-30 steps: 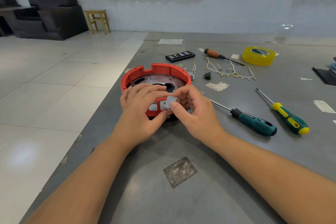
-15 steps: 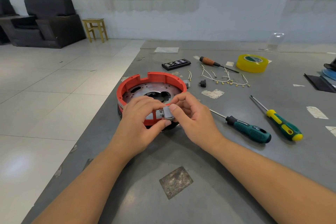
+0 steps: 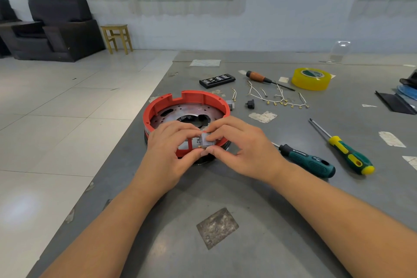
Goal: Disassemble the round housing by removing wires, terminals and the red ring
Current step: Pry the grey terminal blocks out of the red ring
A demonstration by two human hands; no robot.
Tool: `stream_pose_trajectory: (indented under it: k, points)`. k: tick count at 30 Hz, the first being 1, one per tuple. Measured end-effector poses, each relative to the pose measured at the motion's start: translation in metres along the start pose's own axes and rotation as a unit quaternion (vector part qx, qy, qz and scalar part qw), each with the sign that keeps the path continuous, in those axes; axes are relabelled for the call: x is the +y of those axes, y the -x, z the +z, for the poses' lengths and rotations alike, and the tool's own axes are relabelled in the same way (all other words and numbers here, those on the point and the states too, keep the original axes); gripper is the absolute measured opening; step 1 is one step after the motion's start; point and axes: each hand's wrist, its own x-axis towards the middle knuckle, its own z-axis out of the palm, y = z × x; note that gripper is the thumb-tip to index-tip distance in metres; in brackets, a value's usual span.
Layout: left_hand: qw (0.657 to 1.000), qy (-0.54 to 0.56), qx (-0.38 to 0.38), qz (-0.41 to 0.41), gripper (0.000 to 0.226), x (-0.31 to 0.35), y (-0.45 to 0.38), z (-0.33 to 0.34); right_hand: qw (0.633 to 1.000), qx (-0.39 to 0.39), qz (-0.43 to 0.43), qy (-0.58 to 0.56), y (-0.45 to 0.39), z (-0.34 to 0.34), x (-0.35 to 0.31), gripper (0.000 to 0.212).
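Both hands working at the near rim of the housing [image 3: 187, 110] on the table [image 3: 293, 187].
Right hand [image 3: 246, 151] is pinching a small grey terminal [image 3: 206, 140] at the red ring [image 3: 194, 95]; left hand [image 3: 168, 149] is curling over the rim beside it, thumb touching the right thumb. Wires [image 3: 277, 99] are lying well apart, behind.

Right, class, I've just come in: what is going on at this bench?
A person is taking apart a round housing with a red plastic ring on a grey table. Both hands work at its near rim: the right hand pinches a small grey terminal block, the left hand grips the ring beside it. Removed white wires and two green-handled screwdrivers lie to the right.
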Motion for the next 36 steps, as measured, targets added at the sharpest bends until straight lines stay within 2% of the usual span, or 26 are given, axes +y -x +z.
stream_pose_trajectory:
  k: [2, 4, 8, 10, 13, 17, 20, 29, 36]
  points:
    - [1.000, 0.010, 0.004, -0.018, 0.043, 0.001, 0.000, 0.002, 1.000, 0.019, 0.020, -0.003, -0.004, -0.005, 0.003, 0.014]
    - [0.999, 0.009, 0.011, -0.045, 0.049, 0.003, 0.000, 0.004, 0.995, 0.057, 0.077, -0.029, -0.012, -0.012, 0.010, 0.014]
    - [0.996, -0.058, 0.017, -0.072, 0.046, 0.010, -0.003, 0.015, 0.954, 0.110, 0.274, -0.059, -0.023, -0.027, 0.039, 0.013]
    - [0.992, -0.085, 0.031, -0.087, 0.040, 0.015, -0.006, 0.021, 0.936, 0.090, 0.339, -0.025, -0.028, -0.033, 0.062, 0.015]
    - [0.988, -0.118, 0.042, -0.094, 0.040, 0.017, -0.009, 0.027, 0.918, 0.013, 0.391, 0.070, -0.042, -0.038, 0.096, 0.014]
    - [0.986, -0.131, 0.053, -0.089, 0.038, 0.014, -0.007, 0.028, 0.897, -0.101, 0.400, 0.157, -0.066, -0.035, 0.129, 0.015]
    - [0.987, -0.124, 0.065, -0.084, 0.038, 0.015, -0.006, 0.030, 0.880, -0.145, 0.401, 0.209, -0.073, -0.026, 0.144, 0.014]
    - [0.985, -0.072, 0.105, -0.120, 0.032, 0.008, -0.008, 0.033, 0.847, -0.139, 0.439, 0.266, -0.078, 0.001, 0.166, 0.012]
    - [0.986, -0.059, 0.103, -0.119, 0.033, 0.002, -0.008, 0.035, 0.848, -0.128, 0.431, 0.281, -0.074, 0.005, 0.172, 0.007]
